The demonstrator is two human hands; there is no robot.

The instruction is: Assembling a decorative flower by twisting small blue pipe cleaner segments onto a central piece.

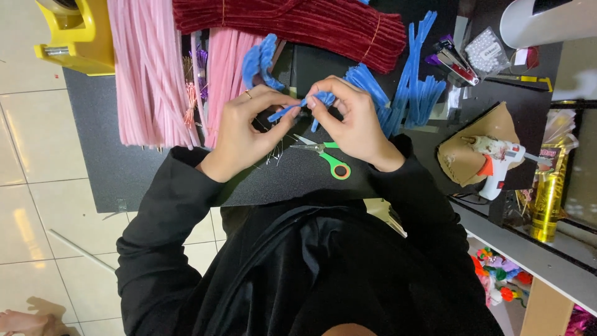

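Observation:
My left hand (245, 130) and my right hand (348, 115) meet over a black board (124, 162), both pinching a small blue pipe-cleaner piece (297, 107) between thumbs and fingertips. The blue piece is bent, with a straight end sticking left toward my left thumb. A ring shows on my left hand. Black sleeves cover both forearms. Just below my hands lie small scissors with green handles (324, 155) and a few thin wires (273, 152).
Pink pipe-cleaner bundles (146, 68), a dark red bundle (292, 22) and loose blue ones (410, 87) lie beyond my hands. A glue gun (497, 158) rests on brown cardboard (463, 162) at right. A yellow tape dispenser (71, 34) sits top left, a stapler (457, 62) top right.

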